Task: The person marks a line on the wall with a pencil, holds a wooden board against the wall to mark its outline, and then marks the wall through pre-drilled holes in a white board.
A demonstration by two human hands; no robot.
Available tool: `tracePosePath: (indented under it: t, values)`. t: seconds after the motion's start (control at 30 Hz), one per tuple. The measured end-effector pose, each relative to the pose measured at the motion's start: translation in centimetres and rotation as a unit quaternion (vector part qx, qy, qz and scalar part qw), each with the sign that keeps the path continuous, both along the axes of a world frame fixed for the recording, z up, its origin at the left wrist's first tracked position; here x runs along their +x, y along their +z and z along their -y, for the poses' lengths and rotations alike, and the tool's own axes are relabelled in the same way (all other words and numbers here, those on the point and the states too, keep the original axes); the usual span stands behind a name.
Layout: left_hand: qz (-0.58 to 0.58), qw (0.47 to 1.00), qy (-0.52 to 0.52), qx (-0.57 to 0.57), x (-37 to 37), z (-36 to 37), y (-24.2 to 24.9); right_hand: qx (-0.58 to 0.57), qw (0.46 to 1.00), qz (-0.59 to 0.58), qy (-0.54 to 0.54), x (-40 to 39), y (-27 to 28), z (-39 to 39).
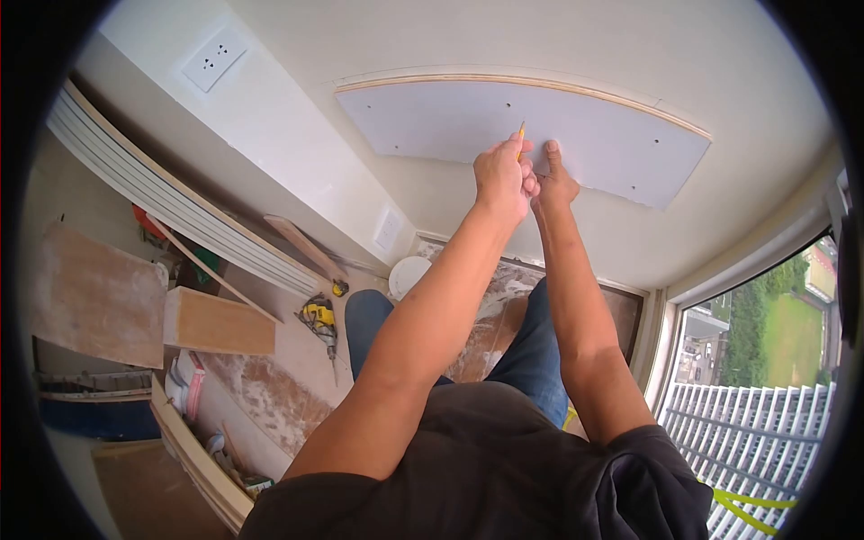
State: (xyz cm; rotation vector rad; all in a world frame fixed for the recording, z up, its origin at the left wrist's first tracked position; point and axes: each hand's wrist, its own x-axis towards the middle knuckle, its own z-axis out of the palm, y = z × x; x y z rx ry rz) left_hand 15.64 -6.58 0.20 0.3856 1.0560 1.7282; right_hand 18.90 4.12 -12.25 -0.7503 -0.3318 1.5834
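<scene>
A long white board [432, 117] with a layered wooden edge lies against the wall, and several small dark holes or screw heads dot its face. In my left hand [501, 180] is a yellow pencil [521, 135], its tip pointing up near the middle of the board. My left fingers are closed around it. Beside it, my right hand [558, 184] is at the board's lower edge with the thumb upright on the white face. The other right fingers are mostly hidden. The two hands are very close together at the fingers.
A yellow drill [319, 315] and a tape measure [339, 288] lie at left on a dusty surface. A white bucket [409, 274] stands below the wall. Long strips [180, 189], a wooden box [225, 322] and a window [756, 333] flank me.
</scene>
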Motion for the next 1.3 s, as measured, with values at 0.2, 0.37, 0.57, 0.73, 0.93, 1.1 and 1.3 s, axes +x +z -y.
tracePosePath:
  t: [0.2,0.37,0.57,0.73,0.93,1.1,1.3]
  values:
    - [-0.122,0.991,-0.017,0.052,-1.2,1.9,-3.2,-0.042,0.997,0.056,0.012,0.7,2.1,1.2]
    - [-0.186,0.978,0.013,0.099,-1.5,2.4,-4.3,-0.046,0.997,0.059,0.015,0.4,1.6,0.8]
    - [-0.552,0.815,0.15,-0.088,-3.6,0.9,-9.1,-0.055,0.995,0.074,0.038,0.6,1.1,0.6]
    - [-0.725,0.656,0.139,-0.156,-3.2,-1.1,-10.6,-0.052,0.994,0.084,0.045,0.6,1.2,0.6]
    - [-0.745,0.634,0.151,-0.141,-3.8,-2.7,-11.5,-0.062,0.994,0.08,0.036,0.5,1.0,0.4]
    - [-0.738,0.643,0.155,-0.132,-3.8,-2.8,-11.4,-0.04,0.995,0.081,0.039,0.7,0.8,0.5]
    - [-0.713,0.663,0.188,-0.126,-4.0,-3.4,-11.9,-0.06,0.995,0.078,0.028,0.5,0.4,0.2]
